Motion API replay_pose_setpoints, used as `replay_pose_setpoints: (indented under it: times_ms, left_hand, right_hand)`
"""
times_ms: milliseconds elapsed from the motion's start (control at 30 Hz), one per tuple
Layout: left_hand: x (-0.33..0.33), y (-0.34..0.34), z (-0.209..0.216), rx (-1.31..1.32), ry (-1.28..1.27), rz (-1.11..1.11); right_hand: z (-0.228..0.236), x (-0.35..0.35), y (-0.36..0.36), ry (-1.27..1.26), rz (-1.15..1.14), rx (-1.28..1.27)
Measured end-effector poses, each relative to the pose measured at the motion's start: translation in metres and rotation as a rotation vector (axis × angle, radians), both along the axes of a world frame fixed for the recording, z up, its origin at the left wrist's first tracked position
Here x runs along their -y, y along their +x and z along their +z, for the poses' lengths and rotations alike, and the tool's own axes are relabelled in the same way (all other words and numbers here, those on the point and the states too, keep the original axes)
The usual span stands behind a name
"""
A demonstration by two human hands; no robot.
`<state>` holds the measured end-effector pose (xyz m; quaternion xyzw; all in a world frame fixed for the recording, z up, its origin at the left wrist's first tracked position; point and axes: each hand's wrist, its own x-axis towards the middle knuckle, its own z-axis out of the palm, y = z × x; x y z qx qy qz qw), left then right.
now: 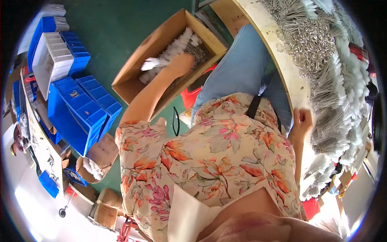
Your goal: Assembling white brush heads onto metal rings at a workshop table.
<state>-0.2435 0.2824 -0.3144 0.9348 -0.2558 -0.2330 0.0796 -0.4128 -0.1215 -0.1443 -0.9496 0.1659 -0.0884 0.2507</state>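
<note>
My left hand [180, 65] reaches into a cardboard box [135, 64] on my left. Its fingers are closed around a bundle of wire brushes [154, 63], white bristle ends sticking out on one side. More such brushes [196, 53] lie in the box, their thin metal stems toward the right. At the edge of the pale table [296, 86] rests my right hand [302, 120], its fingers curled in with nothing visible in them. Beside it, a large heap of wire brushes [324, 90] with white bristles and looped metal ends covers the table.
Blue bins [78, 113] and a white bin [52, 56] are stacked at the left. A red object [193, 92], perhaps a stool, shows under the box. Another cardboard box [231, 18] stands by the table's far end. The floor [117, 28] is green.
</note>
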Motion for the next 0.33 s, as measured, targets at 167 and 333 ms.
replay_pose_setpoints:
  times_ms: [167, 333]
  left_hand:
    - [-0.089, -0.074, -0.165, -0.351, 0.11, 0.272]
    - [-0.004, -0.003, -0.173, -0.683, 0.297, 0.057]
  right_hand:
    - [-0.018, 0.027, -0.055, -0.271, 0.166, 0.028]
    - [-0.014, 0.067, -0.079, -0.632, 0.261, 0.053]
